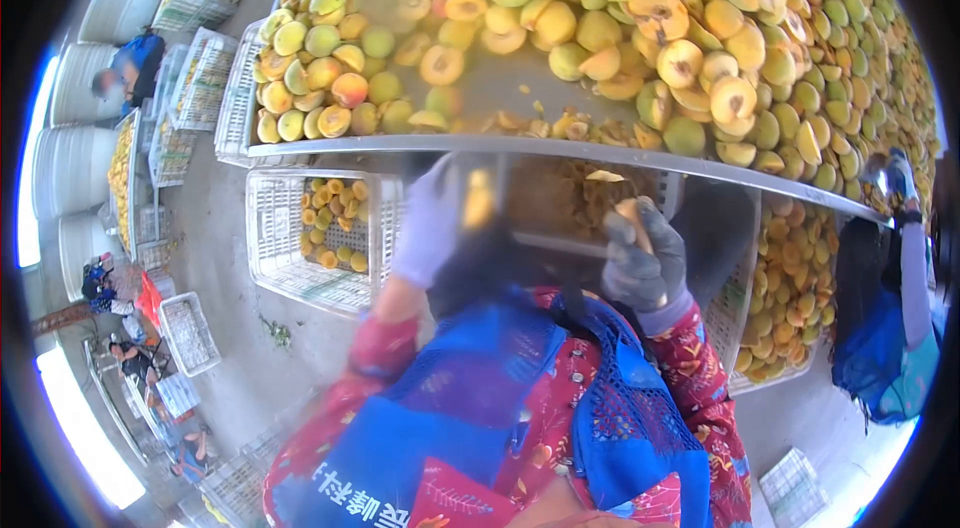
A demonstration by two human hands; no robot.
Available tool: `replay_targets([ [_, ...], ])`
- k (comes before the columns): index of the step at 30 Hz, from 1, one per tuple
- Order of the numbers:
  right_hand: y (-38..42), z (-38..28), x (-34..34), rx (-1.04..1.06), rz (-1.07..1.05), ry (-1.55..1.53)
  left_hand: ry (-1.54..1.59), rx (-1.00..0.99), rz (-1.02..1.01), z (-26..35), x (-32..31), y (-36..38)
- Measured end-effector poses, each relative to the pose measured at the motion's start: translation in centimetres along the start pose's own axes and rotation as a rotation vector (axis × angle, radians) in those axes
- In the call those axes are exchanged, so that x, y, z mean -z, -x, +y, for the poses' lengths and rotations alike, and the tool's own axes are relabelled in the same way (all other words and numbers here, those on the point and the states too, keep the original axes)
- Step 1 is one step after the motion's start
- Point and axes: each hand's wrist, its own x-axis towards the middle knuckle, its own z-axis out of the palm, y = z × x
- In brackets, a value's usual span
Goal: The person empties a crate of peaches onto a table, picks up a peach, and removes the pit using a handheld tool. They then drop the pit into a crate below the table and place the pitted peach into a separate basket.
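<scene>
My left hand [428,218], in a pale glove, is blurred by motion just below the metal table edge [500,143]. A blurred yellow fruit piece [479,198] shows beside its fingers; how the fingers are set is smeared. My right hand [645,258], in a grey glove, is closed around the wooden handle of a small knife [632,218], whose blade points up toward the table edge. Many halved and whole yellow-green fruits [680,63] are heaped on the metal table beyond both hands.
Under the table, a white crate [300,273] at left and another at right hold fruit [790,288]. Dark scraps [590,198] lie between them. A co-worker [880,328] stands at far right. Stacked tubs [75,168], crates [190,333] and other people are at far left.
</scene>
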Motion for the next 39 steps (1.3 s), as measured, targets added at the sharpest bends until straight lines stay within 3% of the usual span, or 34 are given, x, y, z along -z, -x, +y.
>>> replay_targets([
  [1, 0.4, -0.6, 0.5, 0.0, 0.068, 0.031, 0.006, 0.169, -0.082, 0.1, 3.4, 0.3],
  [2, 0.8, -1.0, 1.2, 0.002, 0.135, 0.064, -0.289, 0.366, -0.055, -0.6, 5.3, 0.7],
  [3, 0.8, -1.2, 1.7, 0.004, 0.206, 0.098, -0.604, 0.279, 0.124, -3.3, 5.4, 1.4],
  [6, -0.9, 0.0, 2.0, 0.034, 0.479, 0.287, -0.437, 0.298, 0.107, -2.2, 6.9, -2.6],
  [8, -1.8, 0.8, 1.6, 0.049, 0.617, 0.481, -0.466, 0.098, 0.093, -4.1, 3.6, -5.9],
  [10, -2.4, 2.0, -0.1, 0.118, 0.737, 0.718, -0.534, 0.063, -0.049, -5.2, 1.7, -9.1],
  [13, -2.1, 2.6, -1.7, 0.197, 0.793, 0.935, -0.289, 0.154, -0.124, -3.8, 1.3, -11.1],
  [14, -2.0, 2.7, -2.1, 0.215, 0.813, 1.015, -0.041, 0.167, -0.106, -4.4, 0.6, -11.1],
  [16, -2.1, 2.9, -2.7, 0.235, 0.764, 1.145, 0.457, 0.188, -0.062, -6.4, -1.1, -11.1],
  [17, -2.2, 3.0, -3.0, 0.242, 0.738, 1.21, 0.889, 0.371, -0.122, -3.8, -0.3, -10.2],
  [20, -3.5, 4.3, -4.6, 0.305, 0.714, 1.378, 0.673, 0.028, -0.186, -1.9, -1.0, -7.7],
  [21, -3.5, 3.7, -3.8, 0.293, 0.663, 1.593, 0.69, -0.028, -0.22, -0.3, -0.6, -6.9],
  [23, -4.0, 3.5, -2.9, 0.521, 0.424, 2.104, 1.095, 0.227, -0.324, 3.6, -0.2, -5.3],
  [24, -4.2, 3.4, -2.7, 0.636, 0.278, 2.349, 1.101, 0.12, -0.352, 3.9, -0.4, -4.4],
  [25, -3.9, 3.6, -3.9, 0.592, 0.147, 2.764, 1.106, 0.016, -0.378, 4.3, -0.4, -3.5],
  [28, -4.1, 4.5, -4.8, 0.252, 0.492, 2.533, 1.257, 0.288, -0.498, 5.9, -0.9, -2.9],
  [29, -4.1, 4.6, -4.9, 0.178, 0.563, 2.478, 1.107, 0.22, -0.454, 6.7, -0.9, -2.5],
  [32, -3.6, 4.8, -4.4, 0.183, 0.525, 2.665, 0.848, 0.088, -0.267, 4.7, -4.2, -1.7],
  [33, -3.1, 4.8, -3.4, 0.251, 0.434, 2.862, 0.764, -0.072, -0.167, 3.7, -6.2, -1.5],
  [34, -2.8, 4.8, -2.3, 0.323, 0.331, 3.054, 0.787, 0.019, -0.21, 4.9, -5.4, -1.3],
  [35, -2.9, 4.5, -0.9, 0.442, 0.306, 2.832, 0.808, 0.112, -0.249, 6.1, -4.6, -1.0],
  [36, -3.0, 4.2, 0.6, 0.543, 0.28, 2.607, 0.689, 0.021, -0.178, 5.3, -5.6, -0.4],
  [37, -3.3, 4.1, 0.2, 0.472, 0.321, 2.246, 0.569, -0.072, -0.106, 5.1, -6.5, -0.3],
  [38, -3.6, 4.0, -0.5, 0.449, 0.37, 1.877, 0.594, -0.016, -0.15, 4.7, -6.9, -0.2],
  [39, -3.3, 3.9, -1.7, 0.273, 0.45, 1.363, 0.617, 0.041, -0.192, 4.4, -7.2, -0.1],
])
